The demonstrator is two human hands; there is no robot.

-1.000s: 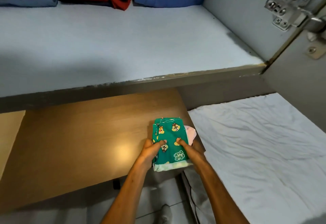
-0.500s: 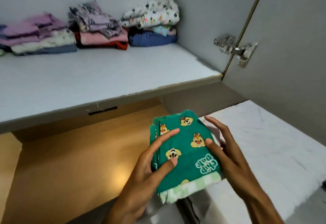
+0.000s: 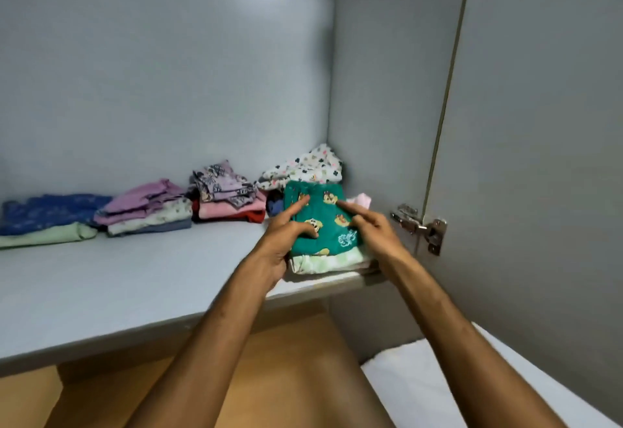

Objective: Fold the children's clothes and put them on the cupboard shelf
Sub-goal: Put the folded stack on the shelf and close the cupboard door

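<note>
Green garment [image 3: 323, 222] now on shelf [image 3: 135, 279]

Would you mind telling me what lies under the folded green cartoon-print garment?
Under the folded green cartoon-print garment a pale pink cloth peeks out at its right, above the grey cupboard shelf. The rest of what lies beneath is covered.

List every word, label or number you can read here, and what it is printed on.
Light print on the green folded garment, near its lower right between the left hand and the right hand: lettering, too blurred to read.
Purple patterned garment on the middle stack: dark marks, too small to tell.
Metal hinge: no readable marking.
</note>
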